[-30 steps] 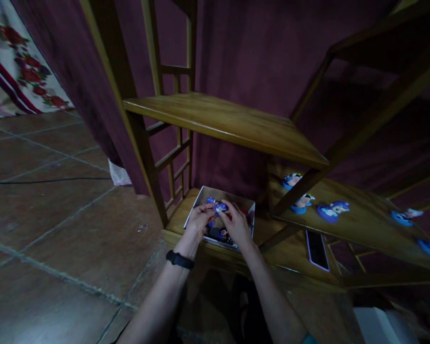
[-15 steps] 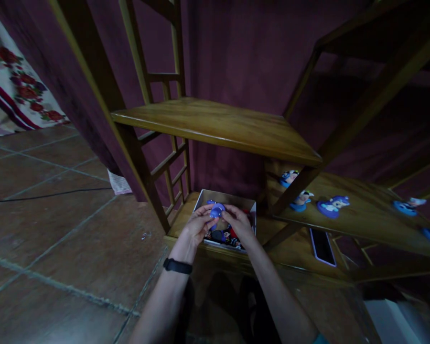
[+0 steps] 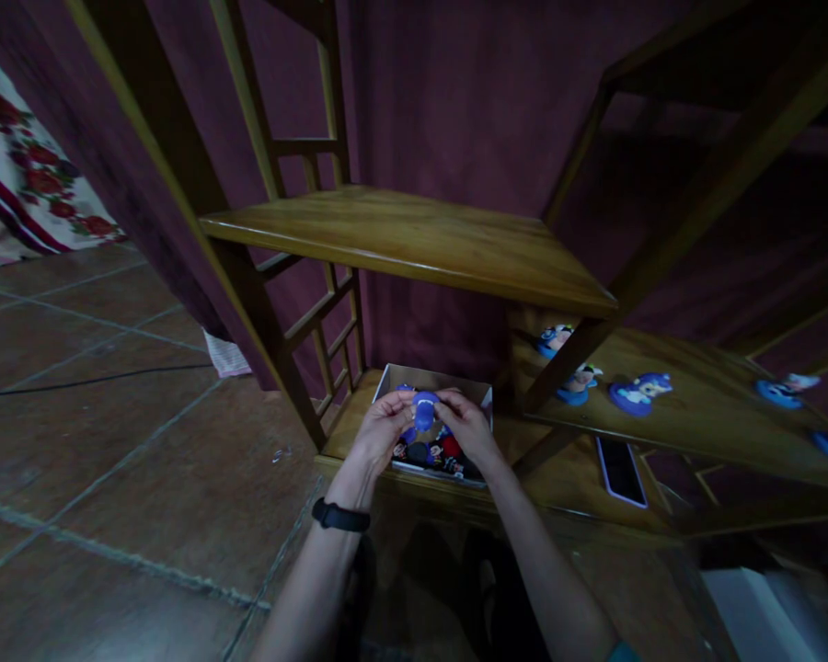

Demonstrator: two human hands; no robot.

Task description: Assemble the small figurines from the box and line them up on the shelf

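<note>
Looks like a home — wooden shelving (image 3: 414, 244) at twelve o'clock, tiled floor (image 3: 97, 441), floral cloth (image 3: 34, 198) at ten o'clock.

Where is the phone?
In the head view, the phone lies flat on the bottom shelf, right of the toy box, under the shelf holding blue figures.

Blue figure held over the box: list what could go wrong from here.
1. Both the left hand and right hand pinch the blue figure by fingertips; it might slip into the crowded box.
2. The phone lies near the shelf edge; an elbow could knock it off.
</note>
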